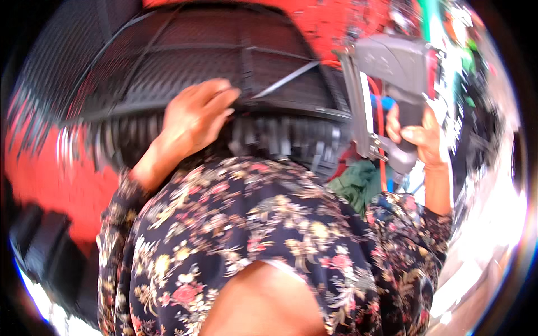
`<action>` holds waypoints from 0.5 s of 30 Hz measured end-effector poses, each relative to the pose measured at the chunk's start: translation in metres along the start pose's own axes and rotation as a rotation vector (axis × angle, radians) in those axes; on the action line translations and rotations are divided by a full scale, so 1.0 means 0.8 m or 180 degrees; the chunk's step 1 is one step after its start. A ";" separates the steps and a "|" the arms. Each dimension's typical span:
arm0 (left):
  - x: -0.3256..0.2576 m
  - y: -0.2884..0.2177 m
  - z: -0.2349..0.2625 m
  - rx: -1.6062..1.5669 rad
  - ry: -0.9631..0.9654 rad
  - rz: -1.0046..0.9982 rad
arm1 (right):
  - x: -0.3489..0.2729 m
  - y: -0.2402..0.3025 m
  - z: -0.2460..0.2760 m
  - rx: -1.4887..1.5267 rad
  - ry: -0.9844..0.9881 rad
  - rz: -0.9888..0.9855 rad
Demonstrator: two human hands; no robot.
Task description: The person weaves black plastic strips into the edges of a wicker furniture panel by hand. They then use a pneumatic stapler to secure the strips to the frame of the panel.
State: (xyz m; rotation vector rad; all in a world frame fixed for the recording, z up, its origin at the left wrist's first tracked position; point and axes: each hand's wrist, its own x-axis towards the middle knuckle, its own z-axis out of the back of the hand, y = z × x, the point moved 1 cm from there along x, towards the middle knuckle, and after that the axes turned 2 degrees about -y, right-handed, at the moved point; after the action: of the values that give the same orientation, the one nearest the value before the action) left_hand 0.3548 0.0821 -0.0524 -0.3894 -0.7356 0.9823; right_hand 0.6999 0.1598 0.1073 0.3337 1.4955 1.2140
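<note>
My right hand point(423, 134) is wrapped round the handle of a grey staple gun point(389, 59) with a long metal magazine, raised at the right. An orange hose point(382, 168) hangs down beside the tool. In front of me lies a large black frame point(291, 109) with ribbed or woven black panels point(207, 61). My left hand point(193, 115) is at its near rail, fingers bent and closed together. Motion blur and the hand itself hide what is between those fingers. The staple gun is apart from the left hand, near the frame's right corner.
A crumpled green cloth point(358, 182) lies below the staple gun. Red surface point(33, 168) shows at the left and behind the frame. Bulky black objects point(50, 241) stand at the lower left. Blurred clutter fills the upper right.
</note>
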 end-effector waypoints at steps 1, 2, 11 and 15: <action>0.001 0.006 0.007 0.0156 0.0011 -0.0137 | -0.010 0.000 0.000 0.0145 -0.0377 0.0137; 0.002 0.018 0.007 0.0228 0.0001 -0.0260 | -0.027 -0.009 0.008 0.0293 -0.0768 0.0370; 0.031 0.030 0.032 -0.0043 0.0133 -0.0390 | -0.081 -0.138 0.147 -0.2447 -0.3510 -0.0667; 0.025 0.013 0.036 -0.0025 0.0270 -0.0240 | -0.096 -0.198 0.203 -0.2140 -0.3412 -0.1155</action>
State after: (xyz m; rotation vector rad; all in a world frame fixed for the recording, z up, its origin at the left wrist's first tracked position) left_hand 0.3350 0.1042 -0.0308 -0.4049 -0.6729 0.8869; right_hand 0.9270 0.1144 0.0471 0.1801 0.1791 0.9154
